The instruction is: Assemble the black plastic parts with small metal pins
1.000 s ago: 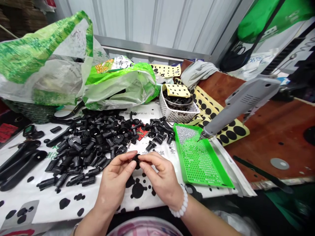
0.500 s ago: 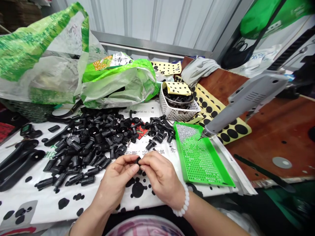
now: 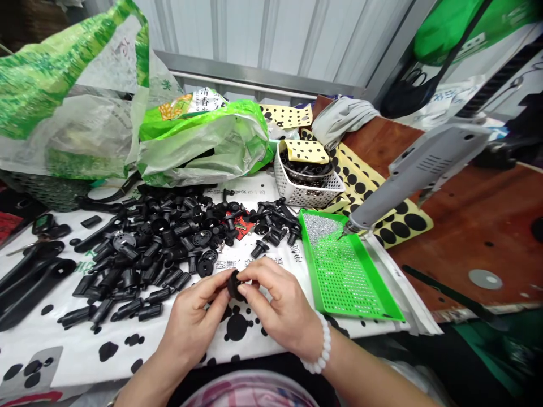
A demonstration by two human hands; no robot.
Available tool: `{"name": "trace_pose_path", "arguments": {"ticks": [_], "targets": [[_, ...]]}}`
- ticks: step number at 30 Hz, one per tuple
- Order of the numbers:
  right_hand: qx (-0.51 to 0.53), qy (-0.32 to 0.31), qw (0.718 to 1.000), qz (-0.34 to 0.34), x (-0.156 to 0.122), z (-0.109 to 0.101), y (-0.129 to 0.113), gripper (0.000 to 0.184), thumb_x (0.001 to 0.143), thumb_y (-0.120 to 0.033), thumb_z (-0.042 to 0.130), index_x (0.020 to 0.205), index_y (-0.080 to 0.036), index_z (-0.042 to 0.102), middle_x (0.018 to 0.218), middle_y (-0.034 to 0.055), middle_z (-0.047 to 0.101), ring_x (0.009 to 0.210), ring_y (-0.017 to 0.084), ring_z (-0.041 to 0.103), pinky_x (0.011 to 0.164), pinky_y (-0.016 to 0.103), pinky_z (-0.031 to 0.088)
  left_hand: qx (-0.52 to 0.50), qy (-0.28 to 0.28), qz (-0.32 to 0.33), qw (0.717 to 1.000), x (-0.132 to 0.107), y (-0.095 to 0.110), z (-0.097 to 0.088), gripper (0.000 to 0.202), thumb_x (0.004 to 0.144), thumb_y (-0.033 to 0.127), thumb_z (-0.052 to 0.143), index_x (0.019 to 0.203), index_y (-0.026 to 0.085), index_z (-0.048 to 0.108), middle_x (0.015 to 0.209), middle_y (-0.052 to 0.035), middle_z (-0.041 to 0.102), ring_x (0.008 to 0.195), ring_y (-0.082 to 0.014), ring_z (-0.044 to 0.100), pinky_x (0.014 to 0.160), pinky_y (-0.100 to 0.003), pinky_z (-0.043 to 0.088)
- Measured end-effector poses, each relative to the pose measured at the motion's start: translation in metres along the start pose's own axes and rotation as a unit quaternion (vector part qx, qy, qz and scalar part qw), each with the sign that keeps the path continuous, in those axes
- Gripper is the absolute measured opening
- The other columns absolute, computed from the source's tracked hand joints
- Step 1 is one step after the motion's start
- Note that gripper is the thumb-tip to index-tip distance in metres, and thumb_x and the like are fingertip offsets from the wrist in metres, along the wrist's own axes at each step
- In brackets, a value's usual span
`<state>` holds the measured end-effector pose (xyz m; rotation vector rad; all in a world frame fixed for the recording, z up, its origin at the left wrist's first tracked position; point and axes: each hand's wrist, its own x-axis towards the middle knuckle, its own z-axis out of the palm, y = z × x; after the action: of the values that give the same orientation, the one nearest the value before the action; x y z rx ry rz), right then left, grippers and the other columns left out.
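My left hand and my right hand meet over the front of the table, and together they pinch one small round black plastic part between their fingertips. The part is lifted a little above the white spotted sheet. A heap of similar black plastic parts lies just behind and to the left of my hands. My right wrist wears a white bead bracelet.
A green perforated tray with small metal screws lies to the right. Over it hangs a grey electric screwdriver. Behind are a white basket of black parts, yellow sheets of black round pads, green plastic bags, and black handles at the left.
Both hands have stayed together on the small black part and turned it a little, so its round face shows more. The view has shifted slightly.
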<state>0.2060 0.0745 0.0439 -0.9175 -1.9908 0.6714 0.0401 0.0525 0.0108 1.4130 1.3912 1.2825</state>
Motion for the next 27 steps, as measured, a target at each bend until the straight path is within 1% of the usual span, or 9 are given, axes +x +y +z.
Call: {"name": "trace_pose_path", "arguments": {"ticks": [2, 4, 8, 11, 14, 17, 21, 24, 27], "targets": [[-0.011, 0.0, 0.999, -0.043, 0.0, -0.001, -0.002, 0.031, 0.083, -0.023, 0.061, 0.112, -0.014, 0.057, 0.105, 0.0136, 0.06, 0.096, 0.023, 0.058, 0.082, 0.038, 0.05, -0.029, 0.002, -0.013, 1.0, -0.001, 0.0, 0.0, 0.028, 0.073, 0.014, 0.068, 0.096, 0.028, 0.074, 0.094, -0.001, 0.075, 0.081, -0.0164, 0.069, 0.076, -0.018, 0.052], [-0.016, -0.022, 0.998, -0.063, 0.0, -0.001, -0.001, 0.041, 0.081, -0.027, 0.064, 0.119, -0.014, 0.053, 0.113, 0.0151, 0.057, 0.103, 0.025, 0.055, 0.087, 0.041, 0.048, -0.07, -0.001, -0.037, 0.997, -0.001, 0.002, 0.0, 0.026, 0.073, 0.016, 0.069, 0.096, 0.028, 0.074, 0.093, -0.0013, 0.075, 0.08, -0.0164, 0.07, 0.073, -0.017, 0.053], [-0.004, -0.049, 0.998, -0.048, 0.0, 0.0, 0.002, 0.029, 0.083, -0.02, 0.061, 0.111, -0.017, 0.057, 0.105, 0.0112, 0.059, 0.095, 0.022, 0.057, 0.083, 0.038, 0.05, -0.132, 0.014, -0.066, 0.989, -0.001, 0.008, 0.003, 0.023, 0.068, 0.015, 0.073, 0.088, 0.026, 0.075, 0.084, -0.0015, 0.076, 0.076, -0.0169, 0.07, 0.07, -0.018, 0.054], [0.007, -0.062, 0.997, -0.037, 0.001, -0.002, 0.002, 0.037, 0.079, -0.019, 0.064, 0.115, -0.015, 0.055, 0.104, 0.0109, 0.058, 0.093, 0.022, 0.056, 0.082, 0.037, 0.051, -0.146, 0.01, -0.07, 0.987, -0.002, 0.008, 0.005, 0.022, 0.066, 0.014, 0.074, 0.085, 0.025, 0.075, 0.08, -0.0016, 0.076, 0.071, -0.0159, 0.07, 0.068, -0.018, 0.055], [-0.003, -0.092, 0.995, -0.023, 0.001, -0.005, 0.002, 0.049, 0.077, -0.021, 0.067, 0.123, -0.014, 0.051, 0.104, 0.0114, 0.056, 0.093, 0.022, 0.055, 0.081, 0.037, 0.051, -0.119, -0.002, -0.057, 0.991, -0.003, 0.004, 0.005, 0.022, 0.069, 0.014, 0.071, 0.088, 0.025, 0.074, 0.082, -0.0014, 0.076, 0.07, -0.0149, 0.07, 0.067, -0.017, 0.055], [-0.012, -0.109, 0.994, -0.009, 0.002, -0.008, 0.002, 0.048, 0.075, -0.021, 0.071, 0.119, -0.016, 0.054, 0.101, 0.0087, 0.056, 0.089, 0.021, 0.054, 0.077, 0.035, 0.051, -0.037, -0.029, 0.013, 0.999, -0.003, -0.001, 0.002, 0.023, 0.075, 0.015, 0.064, 0.094, 0.025, 0.073, 0.084, -0.0007, 0.076, 0.071, -0.0144, 0.07, 0.069, -0.018, 0.055], [-0.013, -0.097, 0.995, -0.003, 0.002, -0.011, 0.002, 0.045, 0.072, -0.024, 0.075, 0.112, -0.014, 0.056, 0.099, 0.0079, 0.055, 0.087, 0.02, 0.055, 0.074, 0.033, 0.05, 0.071, -0.059, 0.134, 0.987, -0.002, -0.003, 0.0, 0.022, 0.081, 0.015, 0.058, 0.093, 0.025, 0.073, 0.081, 0.0007, 0.076, 0.067, -0.0125, 0.069, 0.065, -0.017, 0.053], [-0.02, -0.087, 0.996, -0.011, 0.0, -0.01, 0.001, 0.041, 0.075, -0.031, 0.073, 0.109, -0.013, 0.056, 0.095, 0.0078, 0.056, 0.084, 0.02, 0.055, 0.072, 0.033, 0.05, 0.1, -0.032, 0.189, 0.976, -0.002, -0.002, 0.001, 0.019, 0.081, 0.014, 0.058, 0.091, 0.023, 0.071, 0.077, 0.0009, 0.075, 0.063, -0.0108, 0.068, 0.062, -0.015, 0.052], [-0.046, -0.062, 0.997, -0.026, -0.004, -0.004, -0.002, 0.038, 0.083, -0.04, 0.063, 0.108, -0.012, 0.055, 0.091, 0.0095, 0.058, 0.082, 0.022, 0.056, 0.07, 0.036, 0.051, 0.125, -0.008, 0.232, 0.965, -0.003, -0.004, 0.002, 0.017, 0.082, 0.011, 0.056, 0.087, 0.02, 0.07, 0.074, 0.0007, 0.073, 0.061, -0.0094, 0.067, 0.062, -0.013, 0.052]]}}
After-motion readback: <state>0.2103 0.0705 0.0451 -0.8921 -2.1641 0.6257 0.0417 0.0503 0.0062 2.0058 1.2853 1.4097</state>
